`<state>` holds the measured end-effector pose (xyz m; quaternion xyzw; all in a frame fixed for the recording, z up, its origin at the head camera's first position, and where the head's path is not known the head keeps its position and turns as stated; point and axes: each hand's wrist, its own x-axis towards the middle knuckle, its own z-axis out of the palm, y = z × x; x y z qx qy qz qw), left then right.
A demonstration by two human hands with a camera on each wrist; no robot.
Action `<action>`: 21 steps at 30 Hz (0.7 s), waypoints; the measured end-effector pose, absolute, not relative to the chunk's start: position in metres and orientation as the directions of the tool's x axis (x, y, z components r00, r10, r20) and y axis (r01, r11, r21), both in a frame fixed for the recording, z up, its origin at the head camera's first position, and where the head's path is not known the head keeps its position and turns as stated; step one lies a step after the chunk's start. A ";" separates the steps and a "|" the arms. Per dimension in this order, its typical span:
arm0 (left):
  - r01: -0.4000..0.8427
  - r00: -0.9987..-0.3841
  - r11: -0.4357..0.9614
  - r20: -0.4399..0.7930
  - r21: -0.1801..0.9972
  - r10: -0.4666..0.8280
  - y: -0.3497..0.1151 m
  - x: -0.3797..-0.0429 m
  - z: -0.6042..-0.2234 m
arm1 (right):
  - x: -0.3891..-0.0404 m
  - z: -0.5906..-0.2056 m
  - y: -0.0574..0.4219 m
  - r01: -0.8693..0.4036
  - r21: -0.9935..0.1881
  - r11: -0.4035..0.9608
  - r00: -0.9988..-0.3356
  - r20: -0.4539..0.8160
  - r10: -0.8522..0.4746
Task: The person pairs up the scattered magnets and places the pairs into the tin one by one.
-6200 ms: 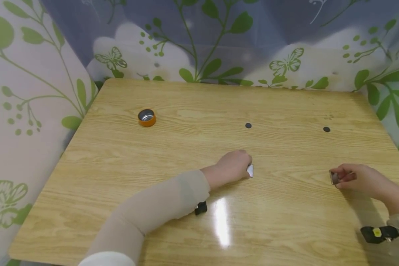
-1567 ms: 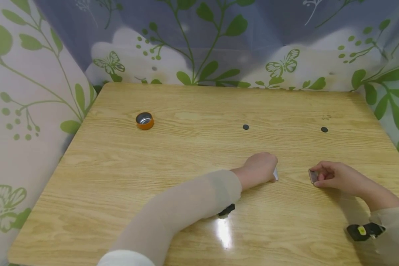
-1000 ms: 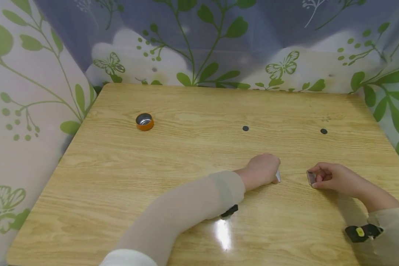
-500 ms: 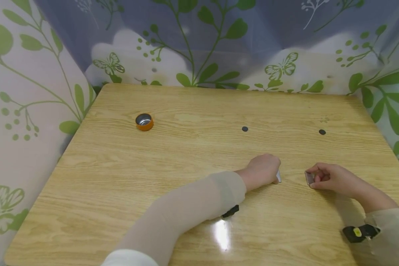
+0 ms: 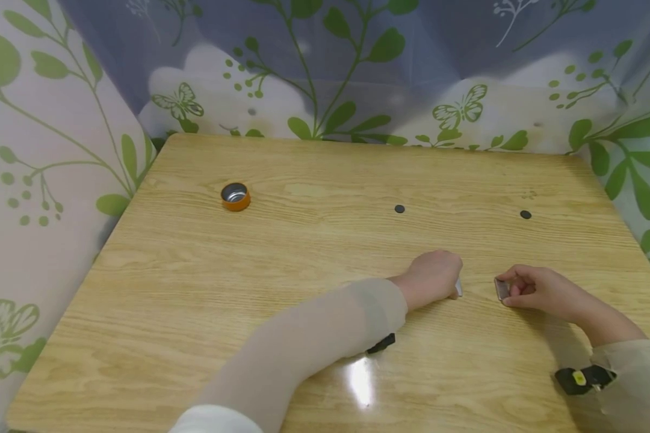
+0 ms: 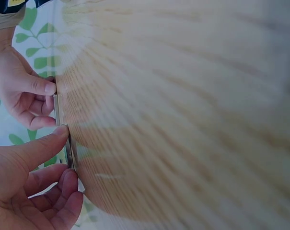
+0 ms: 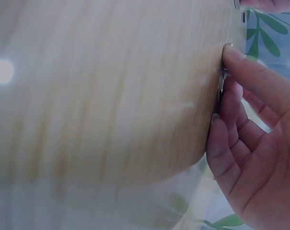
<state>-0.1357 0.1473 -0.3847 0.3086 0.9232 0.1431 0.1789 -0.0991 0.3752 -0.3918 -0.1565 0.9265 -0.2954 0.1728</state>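
My left hand (image 5: 433, 278) pinches a small flat rectangular plate (image 5: 458, 288), pale on the side that shows, upright on the table. Opposite it, my right hand (image 5: 544, 293) holds a second small rectangular plate (image 5: 501, 289) by its edges, between thumb and fingers, with its greyish shiny face showing. A short gap of bare wood separates the two plates. In the left wrist view, the left thumb and fingers (image 6: 61, 139) span the thin edge of the plate (image 6: 70, 151), and the other plate (image 6: 57, 108) stands beyond it. Fingers hide much of both.
Two small black discs (image 5: 399, 208) lie on the wooden table (image 5: 314, 240), behind the hands. An orange round cup (image 5: 235, 198) with a metallic inside stands at the back left. Leaf-patterned cloth (image 5: 352, 72) hangs along the back and sides.
Over these seconds my left hand has slid right with its plate and my right hand has come left with its own, narrowing the gap. In the last half second both shift only slightly closer.
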 end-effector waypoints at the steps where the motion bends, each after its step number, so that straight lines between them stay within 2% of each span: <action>1: 0.514 -0.748 0.771 -0.245 0.376 0.617 0.148 -0.136 -0.385 | -0.099 -0.392 0.375 -0.192 -0.602 0.775 -0.891 -0.224 -0.395; 21: 0.556 -0.737 0.756 -0.215 0.345 0.641 0.159 -0.135 -0.383 | -0.100 -0.393 0.373 -0.193 -0.637 0.746 -0.886 -0.215 -0.412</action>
